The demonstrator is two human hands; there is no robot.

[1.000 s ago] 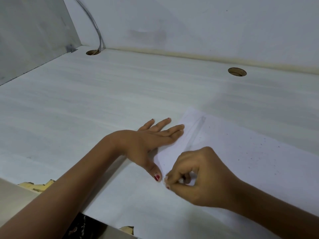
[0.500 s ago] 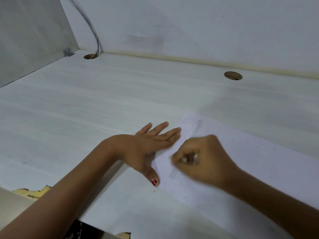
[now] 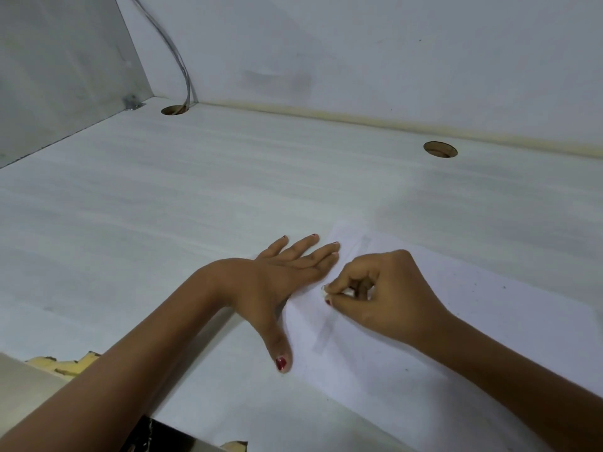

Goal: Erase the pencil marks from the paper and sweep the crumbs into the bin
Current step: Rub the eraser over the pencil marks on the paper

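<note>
L hand (image 3: 287, 272) fingers (image 3: 303, 252) spread, pressing paper (image 3: 473, 337) edge; R hand (image 3: 388, 295) pinches eraser (image 3: 346, 291) (small, white) on pencil mark (image 3: 324, 332)

White wood-grain desk (image 3: 163, 207), sheet of paper (image 3: 489, 321) flat on its near right, two round holes (image 3: 440, 149) at back

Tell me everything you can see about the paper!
The paper is a thin white sheet lying flat and askew on the white desk, running out of view at the right. A faint grey pencil band runs near its left edge, and tiny dark specks dot it. The left hand presses flat on that edge; the right hand pinches a small white eraser against the band.
</note>
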